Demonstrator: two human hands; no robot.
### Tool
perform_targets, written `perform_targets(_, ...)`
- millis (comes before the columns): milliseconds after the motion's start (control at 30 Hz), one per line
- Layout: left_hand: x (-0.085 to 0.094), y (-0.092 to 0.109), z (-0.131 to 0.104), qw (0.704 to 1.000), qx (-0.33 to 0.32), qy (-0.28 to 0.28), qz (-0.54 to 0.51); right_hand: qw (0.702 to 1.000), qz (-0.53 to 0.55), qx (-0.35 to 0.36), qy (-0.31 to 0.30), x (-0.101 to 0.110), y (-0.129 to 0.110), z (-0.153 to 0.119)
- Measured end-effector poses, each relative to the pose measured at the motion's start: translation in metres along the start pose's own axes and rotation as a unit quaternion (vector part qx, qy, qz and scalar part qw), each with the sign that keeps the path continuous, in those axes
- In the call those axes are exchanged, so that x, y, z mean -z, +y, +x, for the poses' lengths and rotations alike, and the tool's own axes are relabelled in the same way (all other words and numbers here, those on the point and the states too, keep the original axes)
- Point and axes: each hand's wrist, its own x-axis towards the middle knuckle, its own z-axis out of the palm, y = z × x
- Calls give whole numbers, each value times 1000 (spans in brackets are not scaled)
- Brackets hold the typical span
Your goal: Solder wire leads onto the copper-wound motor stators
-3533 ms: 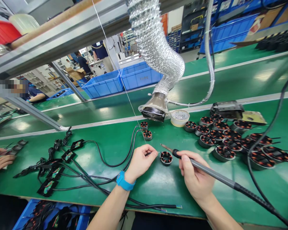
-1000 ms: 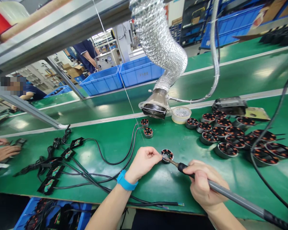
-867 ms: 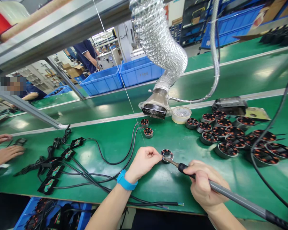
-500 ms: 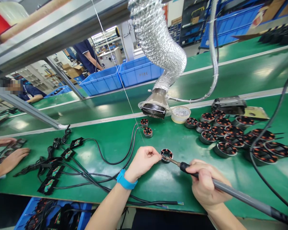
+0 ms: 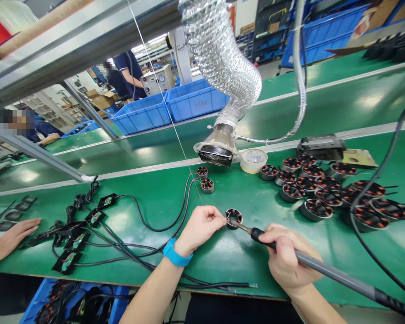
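Observation:
My right hand (image 5: 285,258) is wrapped round the handle of a soldering iron (image 5: 307,261). The iron's tip reaches into a small round motor stator (image 5: 234,218) with copper windings, which rests on the green bench. At the stator's left rim, my left hand (image 5: 204,227) is closed in a pinch. A thin solder wire (image 5: 162,85) runs down from above to this hand; its end between the fingertips is too small to see. Two more stators (image 5: 207,186) with black cables attached sit just beyond my left hand.
Several wound stators (image 5: 319,209) crowd the right side. A fume hose (image 5: 229,58) hangs above the bench beside a round tub (image 5: 254,161). Black cables (image 5: 131,256) with small boards lie left. A co-worker's hand (image 5: 16,236) rests at far left. A blue bin (image 5: 37,303) stands below.
My hands, the iron and the stator hold nearly the same position. At far left, one of the co-worker's two hands has gone out of view, uncovering several dark parts.

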Motion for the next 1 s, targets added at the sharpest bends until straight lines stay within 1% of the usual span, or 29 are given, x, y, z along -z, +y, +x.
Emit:
perform_targets(100, 0, 0, 0, 1000, 1, 0, -1, 1000, 0, -14, 21, -1, 1, 0)
perform_targets(267, 0, 2, 0, 1000, 7, -1, 2, 999, -7, -18, 38, -2, 0, 0)
perform_targets(367, 0, 4, 0, 1000, 15, -2, -6, 999, -8, -19, 31, -1, 0, 0)
perform_targets(433, 0, 5, 0, 1000, 20, 0, -12, 999, -27, -25, 25, -1, 0, 0)
perform_targets(567, 1, 4, 0, 1000, 14, -3, -15, 998, -53, -40, 15, 0, -1, 0)
perform_targets(833, 0, 2, -1, 1000, -2, -4, -4, 999, -26, -28, 7, -1, -1, 1)
perform_targets(1000, 1, 2, -1, 1000, -13, -3, 3, 1000, -1, -2, -2, -3, -3, 3)
